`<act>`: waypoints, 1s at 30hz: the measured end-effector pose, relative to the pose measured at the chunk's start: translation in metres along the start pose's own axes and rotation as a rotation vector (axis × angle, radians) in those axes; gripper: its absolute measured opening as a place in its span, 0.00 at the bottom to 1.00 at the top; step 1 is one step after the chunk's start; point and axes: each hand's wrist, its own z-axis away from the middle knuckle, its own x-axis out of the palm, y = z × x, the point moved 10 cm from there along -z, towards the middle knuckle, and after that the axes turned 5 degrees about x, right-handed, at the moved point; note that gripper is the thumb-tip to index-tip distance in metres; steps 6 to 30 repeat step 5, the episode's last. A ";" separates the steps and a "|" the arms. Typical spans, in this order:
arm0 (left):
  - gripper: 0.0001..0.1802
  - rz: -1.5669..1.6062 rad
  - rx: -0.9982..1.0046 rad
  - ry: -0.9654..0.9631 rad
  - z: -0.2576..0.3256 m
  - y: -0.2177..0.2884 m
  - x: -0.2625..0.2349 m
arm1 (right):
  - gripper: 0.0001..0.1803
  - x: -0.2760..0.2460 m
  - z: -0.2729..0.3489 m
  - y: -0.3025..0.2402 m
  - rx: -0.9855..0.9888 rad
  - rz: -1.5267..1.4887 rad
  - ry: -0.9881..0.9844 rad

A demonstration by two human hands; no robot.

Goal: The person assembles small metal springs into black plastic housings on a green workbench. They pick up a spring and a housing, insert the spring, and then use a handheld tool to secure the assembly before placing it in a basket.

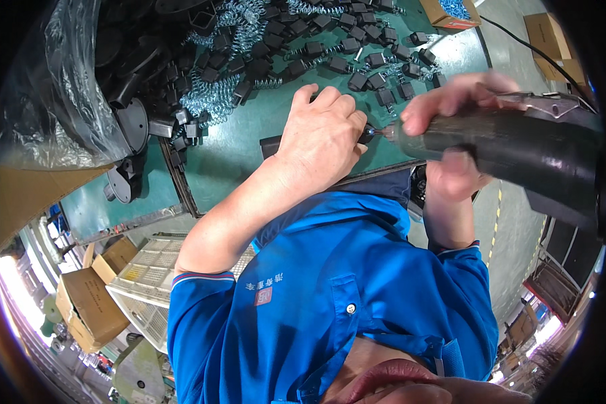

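Note:
My left hand [323, 135] is closed over a black plastic part [271, 146] on the green worktable [239, 135]. One dark end of that part sticks out to the left of the hand; most of it is hidden under the fingers. My right hand [444, 108], a little blurred, grips a thick dark cylindrical power screwdriver [518, 141], its thumb and fingers on either side of the body. The driver lies roughly level, and its narrow tip [387, 132] points left at the end of the part beside my left fingers. Whether tip and part touch, I cannot tell.
Coil springs [212, 97] and many small black blocks [357, 81] cover the table's far side. Larger black parts [133, 124] and a clear plastic bag [67, 101] lie at the left. A cardboard box [451, 15] stands far right; a pale crate [145, 276] sits below left.

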 end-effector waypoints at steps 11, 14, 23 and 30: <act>0.18 -0.026 -0.006 -0.089 0.003 -0.002 0.011 | 0.42 0.014 -0.009 0.001 -0.037 -0.014 -0.150; 0.18 -0.026 -0.006 -0.089 0.003 -0.002 0.011 | 0.42 0.014 -0.009 0.001 -0.037 -0.014 -0.150; 0.18 -0.026 -0.006 -0.089 0.003 -0.002 0.011 | 0.42 0.014 -0.009 0.001 -0.037 -0.014 -0.150; 0.18 -0.026 -0.006 -0.089 0.003 -0.002 0.011 | 0.42 0.014 -0.009 0.001 -0.037 -0.014 -0.150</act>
